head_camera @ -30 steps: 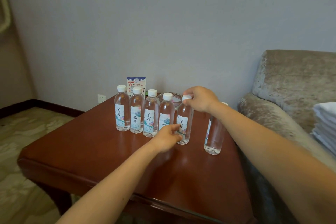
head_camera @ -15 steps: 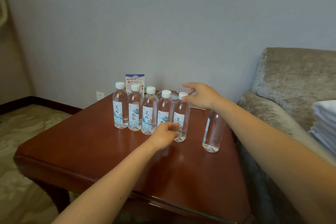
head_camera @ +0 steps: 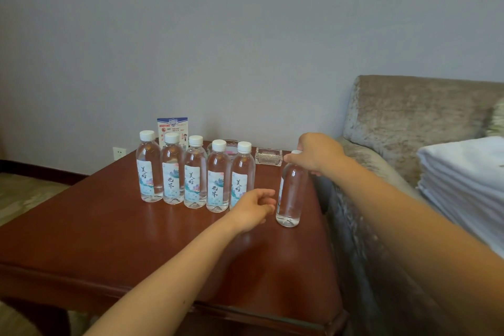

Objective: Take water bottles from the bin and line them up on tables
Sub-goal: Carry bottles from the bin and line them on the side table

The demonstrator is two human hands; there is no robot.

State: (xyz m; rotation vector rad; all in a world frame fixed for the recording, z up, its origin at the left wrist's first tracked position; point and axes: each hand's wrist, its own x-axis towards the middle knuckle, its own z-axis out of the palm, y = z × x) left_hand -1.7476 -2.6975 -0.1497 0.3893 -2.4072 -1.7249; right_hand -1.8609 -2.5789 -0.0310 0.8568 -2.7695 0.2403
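- The right hand (head_camera: 316,155) has its fingers (head_camera: 293,157) curled over the white cap and neck of a separate clear plastic water bottle (head_camera: 290,194). This bottle stands upright on the glossy reddish-brown wooden bench (head_camera: 109,226), directly below those fingers.
- The left hand (head_camera: 252,207) hovers low, its fingers (head_camera: 268,207) loosely curled and holding nothing, just left of that bottle's lower half.
- Whether the left fingers touch anything cannot be told.
- Left of the left fingers, and partly behind them, a row of five white-capped labelled water bottles (head_camera: 195,174) stands upright, side by side.
- Beyond the fingers of both hands sits a clear ribbed glass ashtray (head_camera: 268,157), near the bench's far edge.
- Right of the right fingers lies a grey-brown velvet sofa (head_camera: 409,109) carrying a stack of folded white towels (head_camera: 463,172).
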